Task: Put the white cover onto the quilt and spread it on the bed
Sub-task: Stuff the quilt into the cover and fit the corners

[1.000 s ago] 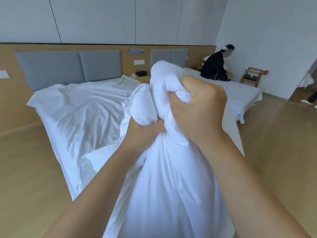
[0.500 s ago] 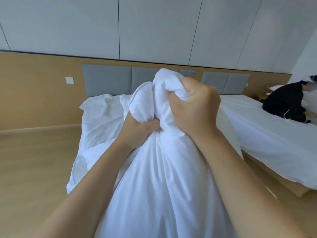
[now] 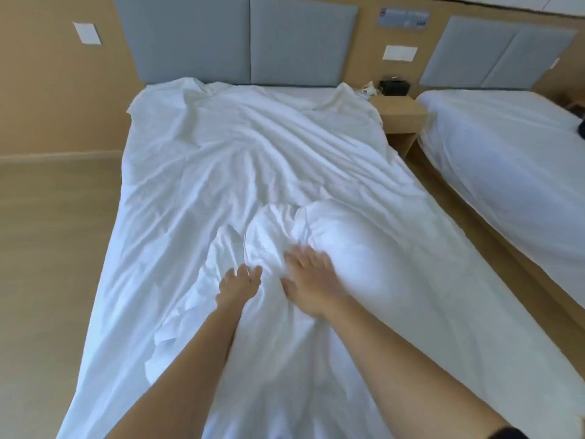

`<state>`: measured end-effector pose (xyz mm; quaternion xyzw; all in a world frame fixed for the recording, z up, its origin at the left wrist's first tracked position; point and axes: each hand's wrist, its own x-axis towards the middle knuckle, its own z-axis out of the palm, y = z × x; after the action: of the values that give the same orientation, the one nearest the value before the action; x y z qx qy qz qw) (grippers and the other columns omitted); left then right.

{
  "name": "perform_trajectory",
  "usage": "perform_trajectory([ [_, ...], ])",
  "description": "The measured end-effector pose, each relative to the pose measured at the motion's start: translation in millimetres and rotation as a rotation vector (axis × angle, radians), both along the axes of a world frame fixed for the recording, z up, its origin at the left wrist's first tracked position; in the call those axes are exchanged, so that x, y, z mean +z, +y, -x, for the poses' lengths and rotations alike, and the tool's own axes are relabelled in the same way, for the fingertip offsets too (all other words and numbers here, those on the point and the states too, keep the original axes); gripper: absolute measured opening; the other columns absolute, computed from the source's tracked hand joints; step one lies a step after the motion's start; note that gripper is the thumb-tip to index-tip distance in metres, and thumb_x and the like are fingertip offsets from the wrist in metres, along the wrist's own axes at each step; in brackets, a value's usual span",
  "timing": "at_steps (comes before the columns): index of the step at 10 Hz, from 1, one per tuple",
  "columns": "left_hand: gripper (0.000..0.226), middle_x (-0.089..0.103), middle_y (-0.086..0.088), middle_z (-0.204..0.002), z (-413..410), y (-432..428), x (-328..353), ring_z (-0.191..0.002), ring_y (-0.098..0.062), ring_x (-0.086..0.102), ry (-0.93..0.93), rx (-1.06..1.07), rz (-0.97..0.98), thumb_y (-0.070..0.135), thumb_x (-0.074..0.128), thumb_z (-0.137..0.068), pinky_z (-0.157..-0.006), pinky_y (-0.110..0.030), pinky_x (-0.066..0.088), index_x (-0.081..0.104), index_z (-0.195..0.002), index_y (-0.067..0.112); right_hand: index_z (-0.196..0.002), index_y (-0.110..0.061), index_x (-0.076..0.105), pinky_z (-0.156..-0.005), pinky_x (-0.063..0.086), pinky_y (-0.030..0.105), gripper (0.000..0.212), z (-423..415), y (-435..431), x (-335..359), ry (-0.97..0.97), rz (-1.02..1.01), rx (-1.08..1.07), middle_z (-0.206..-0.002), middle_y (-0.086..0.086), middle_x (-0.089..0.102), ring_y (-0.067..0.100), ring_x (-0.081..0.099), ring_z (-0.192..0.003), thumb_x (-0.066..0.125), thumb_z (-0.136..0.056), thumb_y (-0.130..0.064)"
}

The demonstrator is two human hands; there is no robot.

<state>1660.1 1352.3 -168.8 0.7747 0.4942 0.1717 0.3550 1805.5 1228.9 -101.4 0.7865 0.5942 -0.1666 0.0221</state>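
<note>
The left hand (image 3: 239,285) and right hand (image 3: 311,282) lie side by side, fingers spread and gripping nothing, on the rumpled white cover (image 3: 253,153); the bunched quilt (image 3: 345,248) bulges just beyond the right fingertips

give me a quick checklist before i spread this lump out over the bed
1. Left hand free: ok, fingers spread, holding nothing.
2. Right hand free: ok, open over the lump.
3. Lump set down: ok, bunched on the white cover.
4. White cover smooth: not ok, wrinkled all over.
5. Cover reaches headboard: ok.
6. Quilt corners inside cover: cannot tell.
</note>
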Motion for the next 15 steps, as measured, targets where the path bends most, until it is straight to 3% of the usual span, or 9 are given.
perform_trajectory([
  [1,0.016,0.049,-0.006,-0.047,2.8,-7.9,-32.1,-0.03,-0.022,0.052,-0.105,-0.102,0.158,0.006,0.033,-0.082,-0.024,-0.024,0.036,0.042,-0.092,0.012,-0.151,-0.01,0.002,-0.115,-0.005,0.035,0.061,2.0,-10.6,-65.2,0.07,0.104,0.006,-0.16,0.003,0.003,0.015,-0.003,-0.146,0.022,-0.102,-0.041],
  [2,0.067,0.063,-0.006,-0.103,-12.0,-27.7,-10.5,-0.108,-0.028,0.059,-0.017,0.128,0.419,0.059,0.045,-0.074,-0.091,-0.037,0.045,0.052,-0.121,0.013,-0.14,-0.007,0.033,-0.11,0.014,0.032,0.053,-8.5,-2.9,-67.4,0.233,0.033,0.008,-0.146,0.007,0.035,0.022,0.024,-0.14,0.038,-0.099,-0.038],
  [4,0.074,0.04,-0.006,-0.143,-43.8,-17.1,39.9,-0.127,-0.02,0.041,-0.014,0.147,0.226,0.026,0.063,-0.086,-0.09,-0.025,0.032,0.025,-0.148,0.013,-0.112,0.003,0.06,-0.09,0.036,0.032,0.046,-82.9,-22.6,-5.3,0.109,-0.78,-0.16,-0.109,0.018,0.062,0.03,0.05,-0.104,0.052,-0.082,-0.031],
  [6,0.068,0.01,0.003,-0.159,-153.3,-28.2,67.4,-0.147,-0.018,-0.001,0.356,-0.293,-0.118,0.052,0.046,-0.092,-0.115,-0.053,0.0,0.017,-0.15,0.031,-0.143,-0.017,0.029,-0.111,0.022,0.043,0.087,-157.1,-16.9,-12.0,0.341,0.008,-0.44,-0.144,0.002,0.042,0.022,0.038,-0.132,0.048,-0.079,-0.072],
  [8,0.061,0.04,-0.006,-0.147,-181.2,-38.2,45.5,-0.144,-0.021,0.019,0.747,-0.522,-0.167,0.057,0.024,-0.096,-0.113,-0.051,-0.011,0.032,-0.145,0.022,-0.131,-0.011,0.041,-0.091,0.035,0.035,0.072,-85.9,-35.4,-51.0,0.302,0.03,-0.117,-0.109,0.007,0.067,0.026,0.061,-0.102,0.033,-0.088,-0.069],
  [11,0.103,0.036,-0.01,-0.148,-27.0,-84.6,-5.2,-0.134,-0.035,0.035,1.134,0.002,0.4,0.079,0.025,-0.081,-0.109,-0.044,0.023,-0.003,-0.15,0.007,-0.118,-0.012,0.052,-0.095,0.024,0.046,0.064,49.0,-82.4,-66.9,0.244,0.102,0.241,-0.109,0.006,0.064,0.027,0.059,-0.101,0.037,-0.088,-0.067],
  [12,0.088,0.046,-0.004,-0.139,23.5,-109.9,-7.8,-0.126,-0.027,0.046,1.29,0.007,0.542,0.078,0.021,-0.083,-0.103,-0.043,0.037,0.045,-0.136,0.012,-0.109,-0.011,0.053,-0.088,0.028,0.042,0.047,87.8,-94.9,-41.7,0.271,0.154,0.356,-0.103,0.011,0.064,0.028,0.06,-0.095,0.049,-0.087,-0.053],
  [13,0.052,0.043,-0.006,-0.142,58.3,-121.0,-10.8,-0.13,-0.027,0.04,1.341,0.014,0.616,0.045,0.031,-0.097,-0.099,-0.045,0.043,0.044,-0.139,0.018,-0.087,-0.019,0.048,-0.073,0.032,0.031,0.028,75.6,-44.3,-20.4,0.506,0.387,0.406,-0.096,0.005,0.056,0.024,0.052,-0.088,0.051,-0.09,-0.047],
  [15,0.047,0.039,-0.01,-0.145,69.7,-114.6,-21.6,-0.132,-0.031,0.039,1.271,0.097,0.652,0.025,0.031,-0.097,-0.102,-0.048,0.038,0.04,-0.141,0.013,-0.124,-0.013,0.043,-0.094,0.04,0.038,0.057,10.2,98.8,-87.8,0.278,0.245,0.2,-0.128,0.008,0.045,0.026,0.042,-0.119,0.062,-0.083,-0.049],
])
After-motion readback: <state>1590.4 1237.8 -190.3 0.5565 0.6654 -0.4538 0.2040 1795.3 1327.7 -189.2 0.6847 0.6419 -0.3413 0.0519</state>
